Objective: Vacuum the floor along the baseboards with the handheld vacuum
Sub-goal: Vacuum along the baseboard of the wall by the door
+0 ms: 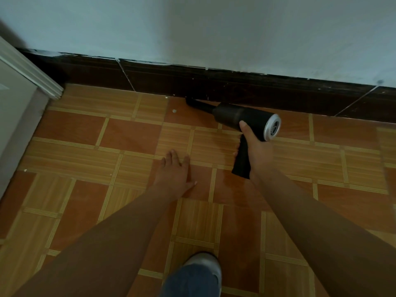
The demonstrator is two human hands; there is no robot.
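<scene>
A black handheld vacuum [233,115] with a silver rear vent points left along the dark brown baseboard [162,79]. Its narrow nozzle tip touches the floor right at the baseboard's foot. My right hand [256,150] grips the vacuum's black handle, thumb laid up on the body. My left hand [174,171] lies flat on the orange patterned tile floor [132,133], fingers spread and straight, holding nothing. A small white crumb [174,111] lies on the floor just left of the nozzle.
A pale blue wall [192,28] rises above the baseboard. A white door frame [32,69] and door stand at the left. My shoe [203,266] and jeans leg show at the bottom centre. A few white specks dot the tiles.
</scene>
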